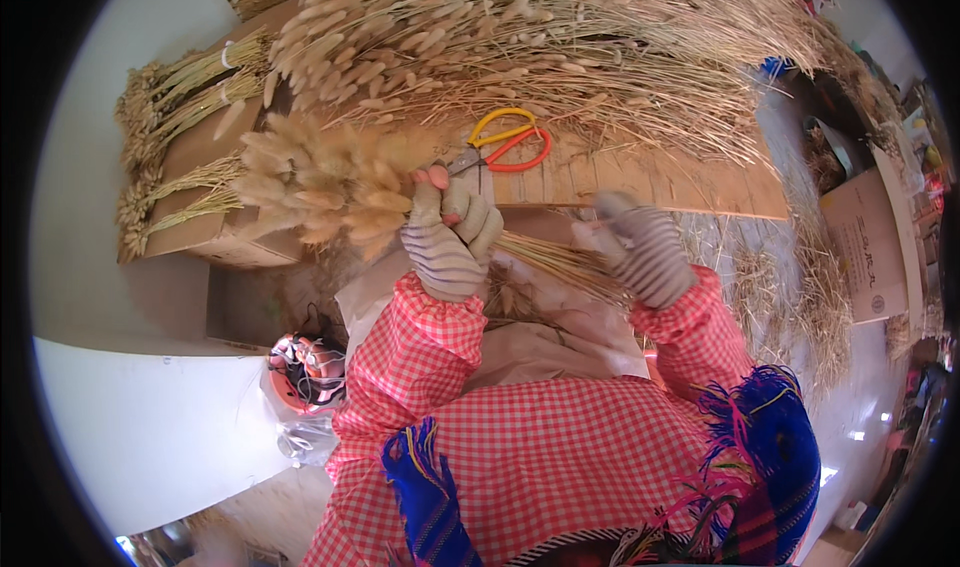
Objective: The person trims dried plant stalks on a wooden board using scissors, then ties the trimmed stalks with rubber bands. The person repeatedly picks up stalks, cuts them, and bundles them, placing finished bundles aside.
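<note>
My left hand (455, 232), in a striped work glove with bare fingertips, is closed around a bunch of dried bunny-tail grass (325, 182). Its fluffy beige heads fan out to the left, and the stems (560, 257) run out to the right below the fist. Near the stem ends is my right hand (645, 252), gloved in the same stripes. Motion smears its fingers, so whether they touch the stems cannot be made out. Scissors (505, 152) with one yellow and one red handle loop lie on the board just beyond my left hand, blades partly hidden.
A large heap of loose dried grass (520, 47) covers the far side of the wooden board (640, 182). Tied bundles (190, 87) rest on a cardboard box at left. A red basket (300, 372) stands lower left. Straw litters the floor at right, beside a cardboard box (865, 242).
</note>
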Tool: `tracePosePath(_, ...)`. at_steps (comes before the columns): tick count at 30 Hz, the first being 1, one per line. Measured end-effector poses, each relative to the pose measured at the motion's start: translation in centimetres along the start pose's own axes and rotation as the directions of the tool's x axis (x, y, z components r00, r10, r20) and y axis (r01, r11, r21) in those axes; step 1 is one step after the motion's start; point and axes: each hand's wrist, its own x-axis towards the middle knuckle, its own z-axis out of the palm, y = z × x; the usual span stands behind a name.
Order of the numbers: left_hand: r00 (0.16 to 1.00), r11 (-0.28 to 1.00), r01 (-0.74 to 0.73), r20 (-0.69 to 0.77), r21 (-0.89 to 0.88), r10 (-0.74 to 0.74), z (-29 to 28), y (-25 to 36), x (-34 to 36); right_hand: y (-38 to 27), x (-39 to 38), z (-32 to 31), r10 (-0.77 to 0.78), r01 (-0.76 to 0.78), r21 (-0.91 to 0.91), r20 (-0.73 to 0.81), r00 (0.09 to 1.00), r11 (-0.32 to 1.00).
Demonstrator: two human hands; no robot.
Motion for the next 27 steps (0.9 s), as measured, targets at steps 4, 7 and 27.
tracePosePath(4,0.982,0.990,0.065,-0.186,0.125,-0.041,2.3,-1.3,-0.5,-3.5,2.2,3.2,0.052,-0.172,0.610,0.210,0.976,0.773)
tracePosePath(7,0.959,0.983,0.074,-0.283,0.170,-0.024,2.5,-1.2,-0.6,-3.5,3.0,4.4,0.058,-0.261,0.728,0.292,0.955,0.634)
tracePosePath(27,0.809,0.625,0.149,-0.458,0.767,0.368,-7.8,-8.8,0.7,0.8,0.3,10.9,0.020,-0.016,0.121,-0.030,0.999,0.992)
